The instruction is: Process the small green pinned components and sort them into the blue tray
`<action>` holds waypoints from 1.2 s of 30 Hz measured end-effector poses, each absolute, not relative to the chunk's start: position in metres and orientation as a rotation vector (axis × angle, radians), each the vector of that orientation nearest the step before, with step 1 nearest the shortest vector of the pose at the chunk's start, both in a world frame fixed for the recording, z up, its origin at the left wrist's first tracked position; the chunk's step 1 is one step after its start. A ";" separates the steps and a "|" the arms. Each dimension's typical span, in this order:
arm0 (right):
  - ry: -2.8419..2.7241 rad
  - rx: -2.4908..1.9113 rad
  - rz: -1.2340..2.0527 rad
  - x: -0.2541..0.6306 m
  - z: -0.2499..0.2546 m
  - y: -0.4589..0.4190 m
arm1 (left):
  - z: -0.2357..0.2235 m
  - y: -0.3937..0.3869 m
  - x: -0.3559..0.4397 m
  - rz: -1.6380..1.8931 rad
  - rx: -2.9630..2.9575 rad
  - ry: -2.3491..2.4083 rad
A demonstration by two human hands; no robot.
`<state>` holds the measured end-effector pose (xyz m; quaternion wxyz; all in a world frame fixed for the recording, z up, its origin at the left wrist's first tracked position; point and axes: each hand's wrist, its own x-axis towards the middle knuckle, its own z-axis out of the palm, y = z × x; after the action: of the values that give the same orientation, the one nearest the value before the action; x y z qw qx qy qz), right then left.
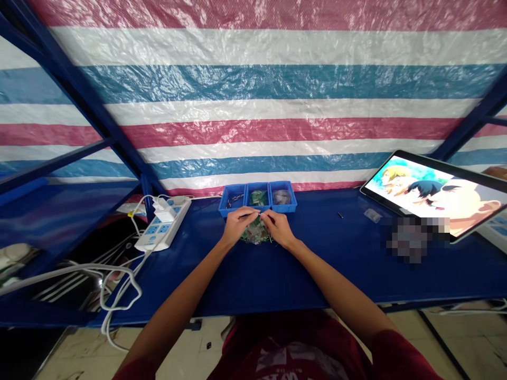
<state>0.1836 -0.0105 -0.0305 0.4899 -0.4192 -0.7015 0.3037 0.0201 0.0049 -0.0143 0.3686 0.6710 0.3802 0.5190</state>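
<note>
On the left of the blue table (317, 274), a white power strip (164, 224) sits away from the hands, so its cords stay out of the way. In the middle, a blue parts tray (226, 203) with three small boxes stands at the far side, easy to reach. A clear bag of green bits (255, 236) lies just near it. The left hand (236, 224) and right hand (278, 228) bend over the bag, their fingers pinched together; I cannot tell what they pinch. Far right, a tablet (435, 192) leans up, likely for watching cartoons.
</note>
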 end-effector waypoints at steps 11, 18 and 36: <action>-1.618 -1.086 0.482 0.191 -0.027 -0.009 | -0.010 0.007 0.006 1.219 2.273 1.096; -1.765 -0.930 0.564 0.187 -0.033 -0.008 | -0.012 0.004 0.010 1.261 1.999 1.094; -1.681 -1.087 0.598 0.188 -0.034 -0.008 | -0.019 0.007 0.026 1.389 1.501 0.976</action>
<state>0.1884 -0.0076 -0.0340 0.5021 -0.4499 -0.6959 0.2474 0.0260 0.0070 -0.0192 0.4238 0.6000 0.3900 0.5552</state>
